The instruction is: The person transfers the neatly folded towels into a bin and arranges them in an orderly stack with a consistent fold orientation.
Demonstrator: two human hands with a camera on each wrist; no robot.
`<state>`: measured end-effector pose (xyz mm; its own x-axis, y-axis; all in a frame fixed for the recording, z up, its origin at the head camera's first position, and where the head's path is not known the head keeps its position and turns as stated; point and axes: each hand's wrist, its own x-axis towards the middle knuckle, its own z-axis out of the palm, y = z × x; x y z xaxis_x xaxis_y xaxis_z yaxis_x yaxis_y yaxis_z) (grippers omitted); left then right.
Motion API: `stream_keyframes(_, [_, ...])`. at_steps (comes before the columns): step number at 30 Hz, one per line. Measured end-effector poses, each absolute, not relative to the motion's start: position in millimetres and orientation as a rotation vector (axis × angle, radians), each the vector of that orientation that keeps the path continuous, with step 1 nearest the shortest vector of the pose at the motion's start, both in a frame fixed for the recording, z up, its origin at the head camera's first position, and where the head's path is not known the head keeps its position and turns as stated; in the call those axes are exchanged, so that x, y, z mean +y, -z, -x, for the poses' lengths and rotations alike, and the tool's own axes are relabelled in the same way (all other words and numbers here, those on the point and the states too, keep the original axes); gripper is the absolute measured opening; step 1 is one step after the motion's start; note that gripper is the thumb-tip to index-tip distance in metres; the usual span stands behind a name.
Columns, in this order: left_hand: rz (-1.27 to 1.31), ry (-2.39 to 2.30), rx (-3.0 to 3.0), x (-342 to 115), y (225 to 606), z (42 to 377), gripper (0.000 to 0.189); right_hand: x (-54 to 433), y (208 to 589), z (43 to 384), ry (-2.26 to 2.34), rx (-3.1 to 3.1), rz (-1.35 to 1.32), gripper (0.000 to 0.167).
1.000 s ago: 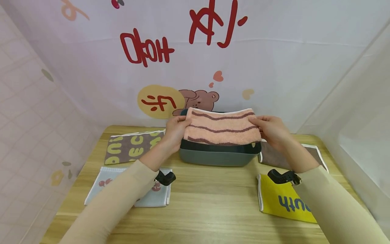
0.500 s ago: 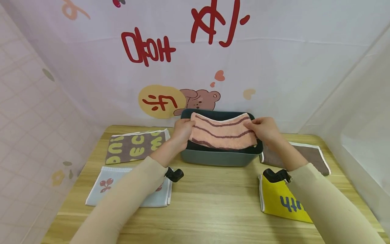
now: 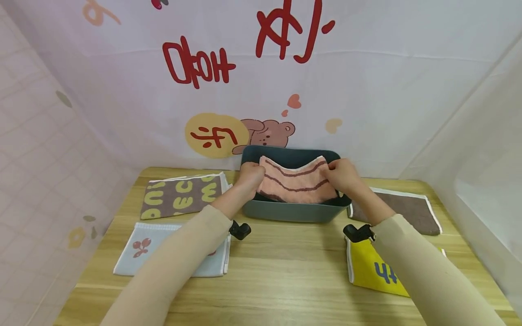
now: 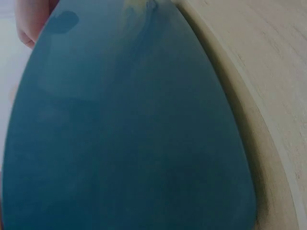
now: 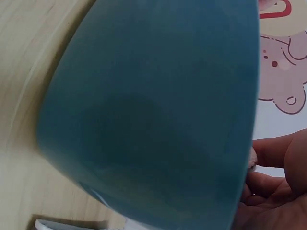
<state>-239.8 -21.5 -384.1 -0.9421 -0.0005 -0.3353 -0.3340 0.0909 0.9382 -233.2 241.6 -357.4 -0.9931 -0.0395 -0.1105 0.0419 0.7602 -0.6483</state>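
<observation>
Your left hand point(image 3: 250, 175) and right hand point(image 3: 343, 175) are pinching opposite ends of a pink striped towel point(image 3: 294, 184); its middle is sagging within the mouth of the teal bin point(image 3: 291, 212).

Head cam: high, facing forward and down over the pale wood-grain table point(image 3: 281, 276). Wrist cams: rolled sideways, very close to the outer wall of the smooth teal rectangular bin point(image 3: 293, 212). All three share it; head/right wrist also share the brownish-pink cartoon bear print point(image 3: 272, 132).

Both arms point(image 3: 173, 260) reach forward, angled inward. Left hand point(image 3: 251, 175) and right hand point(image 3: 341, 174) pinch; the left's fingertips seem mostly hidden.
</observation>
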Motion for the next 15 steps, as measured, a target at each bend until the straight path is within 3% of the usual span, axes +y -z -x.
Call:
stream_keyframes(3, [0.355, -1.907, 2.14, -19.0, 386.8, 241.5, 0.01, 241.6, 362.5, 236.5, 1.041, 2.821, -0.005, 0.032])
stream_keyframes(6, [0.351, -1.881, 2.152, -17.5, 389.0, 243.4, 0.029, 240.7, 368.0, 239.6, 1.049, 2.804, -0.014, 0.03])
stream_keyframes(9, [0.333, -1.822, 2.19, -16.7, 389.2, 244.3, 0.032, 238.9, 371.9, 241.0, 1.056, 2.805, -0.015, 0.03])
stream_keyframes(13, [0.285, -1.73, 2.235, -15.4, 388.0, 244.1, 0.013, 237.1, 377.0, 242.7, 1.051, 2.821, -0.017, 0.037])
stream_keyframes(15, [0.27, -1.695, 2.228, -14.6, 388.0, 244.2, 0.012, 236.9, 379.0, 243.2, 1.037, 2.82, -0.011, 0.041])
